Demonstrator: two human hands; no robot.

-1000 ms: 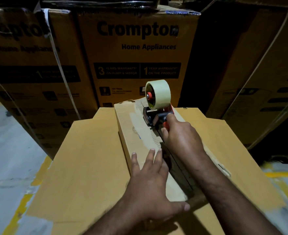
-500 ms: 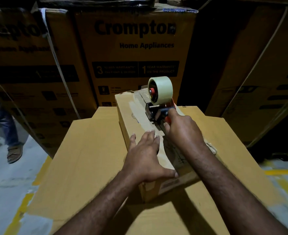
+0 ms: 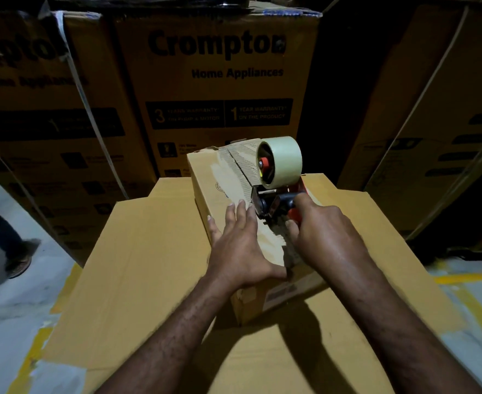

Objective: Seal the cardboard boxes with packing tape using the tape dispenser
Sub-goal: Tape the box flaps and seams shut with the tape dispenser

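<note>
Since a second ago the left hand (image 3: 239, 251) has slid forward along the top of the small brown cardboard box (image 3: 219, 183). Its straight fingers now lie flat with their tips just beside the nose of the red-and-black tape dispenser (image 3: 272, 204), where before they trailed well behind it. The box's near end face, with its label, has come into sight. A passer-by's leg and foot (image 3: 18, 258), not there a second ago, show near the left edge. The right hand (image 3: 326, 231) keeps its fingers curled tight round the dispenser's handle. The tape dispenser sits on the box's top along the lengthwise seam, past the middle toward the far end, directly ahead of the right fist and touching the cardboard. Its pale cream roll of packing tape (image 3: 283, 162) stands upright above and beyond the knuckles. The left hand presses the top just to the left of the seam, beside the right hand. The small box rests on a big flat tan cardboard carton (image 3: 148, 265), and tall printed brown cartons (image 3: 217, 81) are stacked close behind.
</note>
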